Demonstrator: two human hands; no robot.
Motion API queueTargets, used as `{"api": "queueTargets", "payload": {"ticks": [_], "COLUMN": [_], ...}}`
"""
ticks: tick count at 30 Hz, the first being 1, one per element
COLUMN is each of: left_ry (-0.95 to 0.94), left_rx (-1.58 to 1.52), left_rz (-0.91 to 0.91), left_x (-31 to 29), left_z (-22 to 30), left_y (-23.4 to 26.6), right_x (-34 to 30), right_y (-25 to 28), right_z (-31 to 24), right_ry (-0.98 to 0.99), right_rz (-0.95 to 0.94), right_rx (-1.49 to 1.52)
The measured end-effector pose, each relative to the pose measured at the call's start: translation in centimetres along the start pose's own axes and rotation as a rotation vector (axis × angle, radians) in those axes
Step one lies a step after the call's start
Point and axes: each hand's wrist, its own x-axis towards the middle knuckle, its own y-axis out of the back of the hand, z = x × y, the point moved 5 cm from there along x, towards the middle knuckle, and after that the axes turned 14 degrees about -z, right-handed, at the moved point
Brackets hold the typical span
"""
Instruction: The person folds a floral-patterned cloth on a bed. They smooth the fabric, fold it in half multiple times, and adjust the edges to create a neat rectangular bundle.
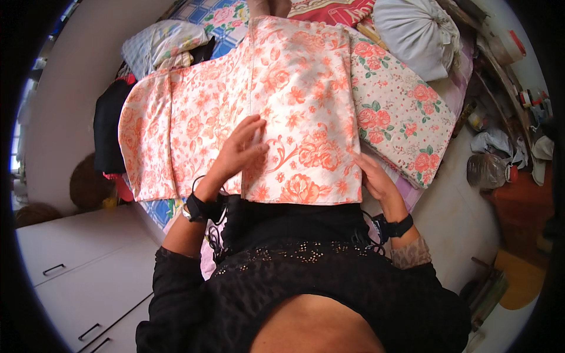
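Observation:
A white cloth with an orange floral print [306, 112] lies spread in front of me, its near edge at my lap. A folded-over panel covers its right part, and the single-looking part [197, 112] reaches to the left. My left hand [242, 148] is over the panel's left edge, fingers apart and holding nothing. At the panel's right edge, my right hand [378, 178] rests with its fingers stretched along the side, touching the cloth. Whether any fingertips go under that edge is hidden.
To the right lies a cream pad with pink roses [406, 112], beneath a tied white bundle [416, 36]. Crumpled cloths [162, 47] and a black garment [109, 126] lie left. A white drawer cabinet [82, 265] stands at lower left, and bags [488, 167] sit at far right.

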Motion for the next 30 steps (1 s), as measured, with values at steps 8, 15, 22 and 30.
{"api": "queueTargets", "payload": {"ticks": [8,15,22,30], "left_ry": [0.298,-0.089,-0.353,-0.194], "left_rx": [-0.321,0.112,0.216,-0.401], "left_rz": [0.049,0.151,-0.05,0.206], "left_x": [-0.4,-1.9,-0.9,0.4], "left_z": [-3.2,7.4,15.4,11.5], "left_y": [0.2,-1.0,-7.6,-6.2], "right_x": [-4.0,-4.9,-2.0,3.0], "right_y": [0.5,-2.1,-9.2,-11.3], "right_z": [-1.2,-4.0,-10.7,-10.8], "right_ry": [0.009,0.113,0.223,0.206], "right_rz": [0.053,0.013,-0.213,-0.469], "right_rx": [-0.182,0.112,0.014,-0.16]}}
